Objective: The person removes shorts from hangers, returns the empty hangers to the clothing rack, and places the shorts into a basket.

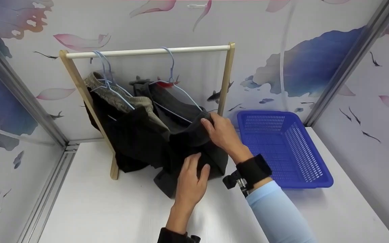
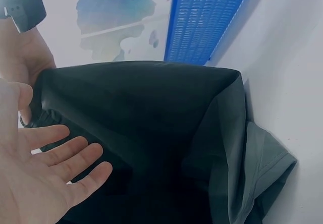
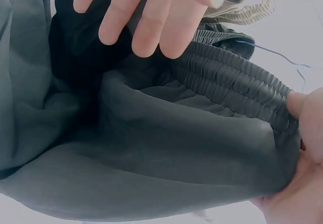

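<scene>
Dark grey pants with a gathered elastic waistband hang on a light blue hanger. At the right end of the waistband my right hand pinches the cloth, thumb on the near side and the other fingers partly hidden behind. My left hand is in front of the pants, its fingers extended and spread in the left wrist view, holding nothing. Below it the cloth hangs in folds, with one corner out to the left on the white table.
A wooden rack with a white bar carries the hangers. Left of the grey pants hang beige pants and a black garment. To the right sits a blue plastic basket. Patterned walls close in the back and sides.
</scene>
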A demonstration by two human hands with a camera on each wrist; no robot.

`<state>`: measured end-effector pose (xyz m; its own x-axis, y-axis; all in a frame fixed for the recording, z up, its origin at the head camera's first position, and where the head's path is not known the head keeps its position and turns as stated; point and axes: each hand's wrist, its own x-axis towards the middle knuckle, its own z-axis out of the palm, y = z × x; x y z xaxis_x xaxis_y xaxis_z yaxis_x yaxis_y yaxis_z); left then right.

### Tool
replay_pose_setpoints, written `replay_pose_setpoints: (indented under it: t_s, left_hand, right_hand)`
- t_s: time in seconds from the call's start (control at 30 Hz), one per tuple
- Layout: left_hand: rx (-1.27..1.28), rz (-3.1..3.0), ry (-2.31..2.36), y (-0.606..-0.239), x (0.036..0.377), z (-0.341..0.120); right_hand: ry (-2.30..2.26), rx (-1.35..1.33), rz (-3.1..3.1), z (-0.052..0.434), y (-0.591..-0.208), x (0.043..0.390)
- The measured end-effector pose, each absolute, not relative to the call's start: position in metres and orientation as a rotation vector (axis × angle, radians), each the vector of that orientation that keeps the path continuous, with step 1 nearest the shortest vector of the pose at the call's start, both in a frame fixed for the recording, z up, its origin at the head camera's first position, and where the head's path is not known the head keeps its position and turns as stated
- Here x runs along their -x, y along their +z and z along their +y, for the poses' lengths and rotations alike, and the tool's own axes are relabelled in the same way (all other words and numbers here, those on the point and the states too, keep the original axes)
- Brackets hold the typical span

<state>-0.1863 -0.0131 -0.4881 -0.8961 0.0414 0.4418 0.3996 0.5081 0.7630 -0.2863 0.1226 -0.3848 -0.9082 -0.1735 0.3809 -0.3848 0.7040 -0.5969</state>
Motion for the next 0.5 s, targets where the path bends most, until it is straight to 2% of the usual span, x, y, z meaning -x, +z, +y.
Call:
replay_pose_setpoints:
  t_s: [0.5]
  left_hand:
    - [0.297, -2.414, -1.383, -0.484, 0.187, -0.027]
  right_hand:
    - [0.964, -0.365, -2.491, 0.121, -0.386, 0.29]
